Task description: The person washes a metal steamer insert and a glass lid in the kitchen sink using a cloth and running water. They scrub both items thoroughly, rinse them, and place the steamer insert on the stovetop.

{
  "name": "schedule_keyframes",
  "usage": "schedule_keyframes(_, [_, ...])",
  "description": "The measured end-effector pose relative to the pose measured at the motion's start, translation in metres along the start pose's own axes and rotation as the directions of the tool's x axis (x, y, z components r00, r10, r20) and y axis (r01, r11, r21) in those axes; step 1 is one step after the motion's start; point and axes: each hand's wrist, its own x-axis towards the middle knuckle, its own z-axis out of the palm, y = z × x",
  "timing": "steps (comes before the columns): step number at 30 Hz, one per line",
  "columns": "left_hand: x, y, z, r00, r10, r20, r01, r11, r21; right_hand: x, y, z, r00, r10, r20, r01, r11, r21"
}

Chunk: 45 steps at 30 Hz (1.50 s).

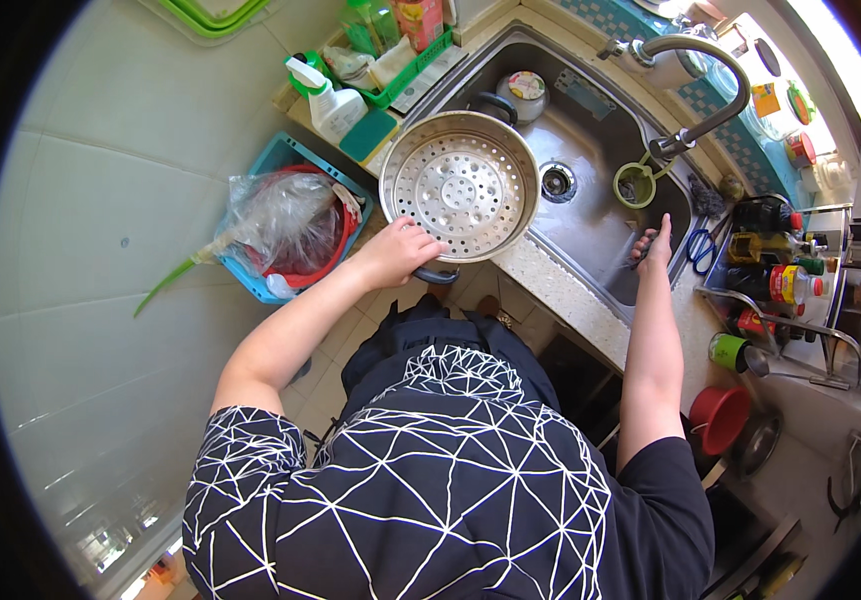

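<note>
A stainless-steel steamer pot (501, 139) with a perforated base and two dark handles is held over the sink's front left edge. My left hand (404, 251) grips its near rim by the lower handle, fingers inside and thumb side hidden. Over the right part of the steel sink (573, 225), my right hand (652, 247) is held apart from the pot with fingers curled. Something dark shows by those fingers, too small to tell. Below the tap (730, 97), a green strainer cup (634, 185) sits in the sink. A lidded jar (524, 97) stands in the back corner.
At left, a blue basin (250, 281) holds a red basin and plastic bags. A spray bottle (333, 105) and a green sponge (368, 135) stand on the counter. Blue-handled scissors (700, 249) and a rack of bottles (775, 281) lie right of the sink.
</note>
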Motion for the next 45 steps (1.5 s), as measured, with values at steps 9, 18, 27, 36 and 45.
schedule_keyframes(9, [-0.003, 0.005, -0.040, 0.997, -0.047, 0.057, 0.050, 0.997, -0.052, -0.037, -0.018, -0.005, 0.834, -0.165, 0.526, 0.034, 0.968, 0.250])
schedule_keyframes(18, [0.125, 0.047, -0.073, 0.934, -0.326, -0.146, 0.040, 0.501, -0.865, -0.139, -0.024, 0.042, 0.713, -0.343, 0.611, 0.008, 0.876, 0.482])
schedule_keyframes(27, [0.213, 0.081, -0.065, 0.927, -0.140, 0.349, 0.298, -0.294, -0.908, -0.225, -0.039, 0.045, 0.631, -0.503, 0.590, 0.203, 0.842, 0.500])
schedule_keyframes(36, [0.230, 0.087, -0.046, 0.877, -0.379, -0.294, -0.193, 0.283, -0.940, -0.222, -0.053, 0.004, 0.666, -0.631, 0.397, 0.642, 0.756, 0.125])
schedule_keyframes(45, [0.203, 0.141, -0.103, 0.912, 0.031, -0.408, -0.182, 0.924, -0.337, -0.195, 0.020, 0.096, 0.502, -0.704, 0.502, 0.626, 0.697, 0.351])
